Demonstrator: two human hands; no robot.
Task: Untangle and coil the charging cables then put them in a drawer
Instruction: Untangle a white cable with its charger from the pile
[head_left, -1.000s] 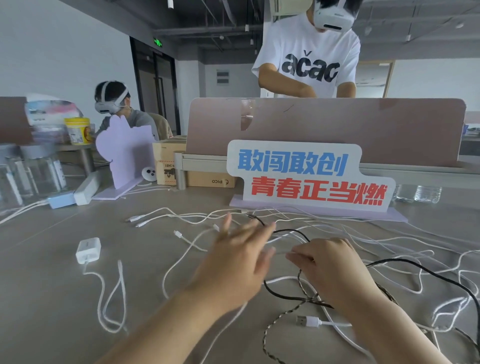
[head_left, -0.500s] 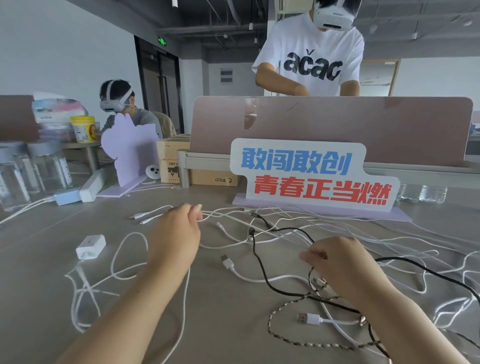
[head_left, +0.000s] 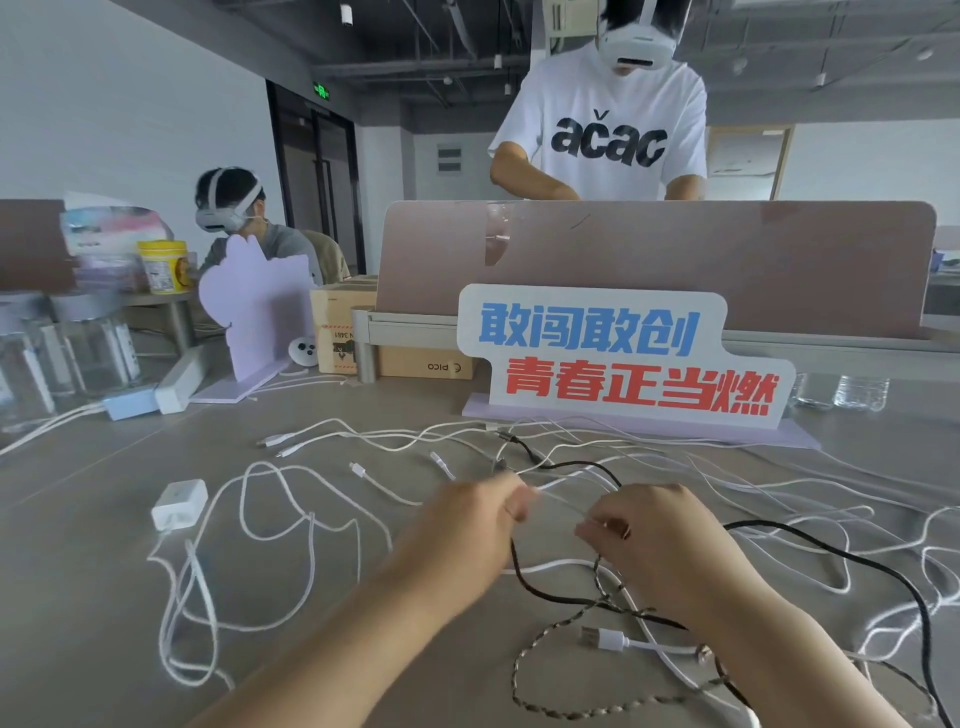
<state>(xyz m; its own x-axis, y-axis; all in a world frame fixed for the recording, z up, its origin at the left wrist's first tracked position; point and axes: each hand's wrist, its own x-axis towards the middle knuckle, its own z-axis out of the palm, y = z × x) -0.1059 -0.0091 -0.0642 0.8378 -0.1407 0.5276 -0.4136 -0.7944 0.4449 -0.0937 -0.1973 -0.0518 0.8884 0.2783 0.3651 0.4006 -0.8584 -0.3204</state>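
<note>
White cable (head_left: 555, 498) runs taut between left hand (head_left: 467, 525) and right hand (head_left: 660, 545), both pinching it above the charging cables (head_left: 675, 467) sprawled mid-table. Light, limp, slick; likely snags on black cable (head_left: 831, 552). Best gripped near a plug. Smooth grey table (head_left: 78, 597); slogan sign (head_left: 618, 358) behind; open office, no drawer visible.
</note>
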